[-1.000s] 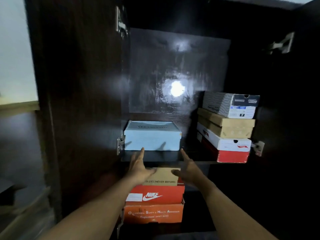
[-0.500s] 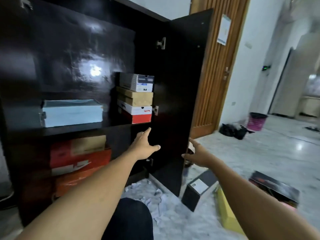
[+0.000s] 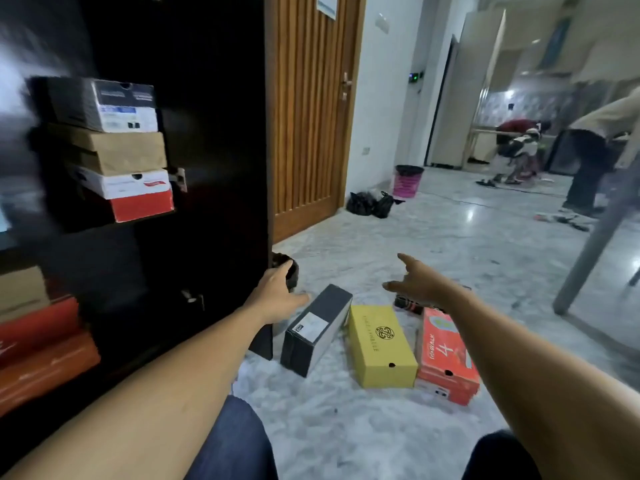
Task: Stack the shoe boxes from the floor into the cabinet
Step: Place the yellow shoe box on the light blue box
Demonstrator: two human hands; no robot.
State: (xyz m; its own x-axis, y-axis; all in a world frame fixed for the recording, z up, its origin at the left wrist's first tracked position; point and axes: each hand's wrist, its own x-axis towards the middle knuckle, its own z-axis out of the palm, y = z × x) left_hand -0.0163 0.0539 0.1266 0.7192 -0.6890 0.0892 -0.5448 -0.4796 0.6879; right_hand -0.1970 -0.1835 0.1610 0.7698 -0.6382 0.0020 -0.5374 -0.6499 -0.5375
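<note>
A person's knees in dark trousers fill the bottom of the frame, both bare forearms stretched out over the marble floor. The left hand, at centre, is open with fingers straight and holds nothing; it hovers at the edge of the dark cabinet door, just above the far end of a black shoe box. Whether the thumb touches that box cannot be told. The right hand, right of centre, is also open and empty, fingers loosely spread, index finger out. Below it, a yellow shoe box and a red shoe box lie side by side on the floor, just beside the black one. At upper left, a cabinet shelf carries a stack: a black-and-white box on a brown box on a white-and-red box. Orange boxes sit lower left. Beyond, a slatted wooden door, black bags and a pink bin.
</note>
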